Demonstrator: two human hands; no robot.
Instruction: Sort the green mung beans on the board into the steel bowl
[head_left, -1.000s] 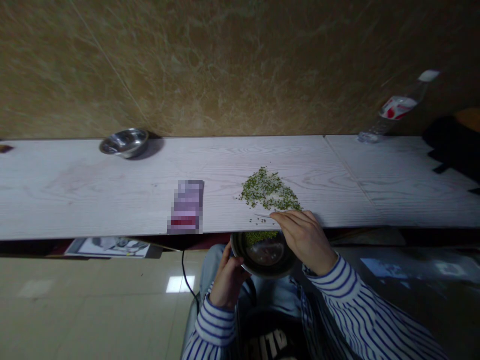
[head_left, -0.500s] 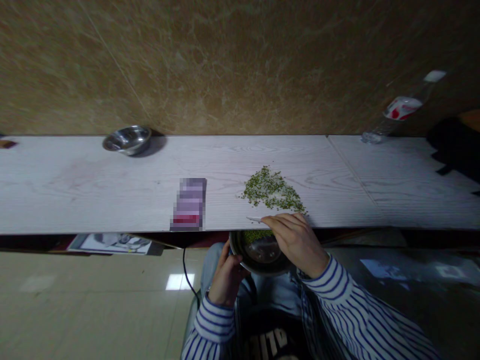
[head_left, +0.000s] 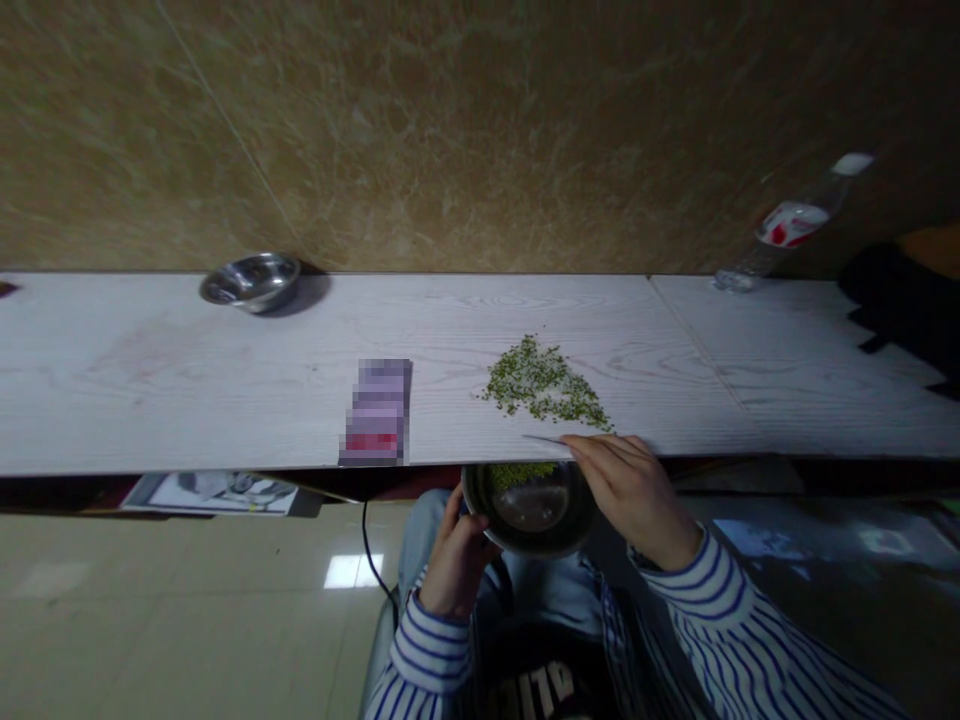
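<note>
My left hand (head_left: pixel 459 560) is closed on the left rim of a metal bowl (head_left: pixel 540 545), held just below the table's front edge. Small green grains, which look like mung beans (head_left: pixel 517 474), lie along the bowl's far side. In my right hand (head_left: pixel 630 490) is a thin, flat card-like piece (head_left: pixel 544 439), seen nearly edge-on and pointing left, low over the table's edge. More green grains (head_left: pixel 544 385) are spread on the tabletop just beyond that hand, in a rough triangle.
A phone with a blurred screen (head_left: pixel 379 410) lies near the front edge of the white table (head_left: pixel 150 400). Against the wall are an empty steel bowl (head_left: pixel 251 285) and a clear bottle (head_left: pixel 795 222). A dark bag-like item (head_left: pixel 892 290) is far right.
My right hand has moved to the right with the flat piece, which now appears thinner and darker. My left hand still holds the bowl in about the same place.
</note>
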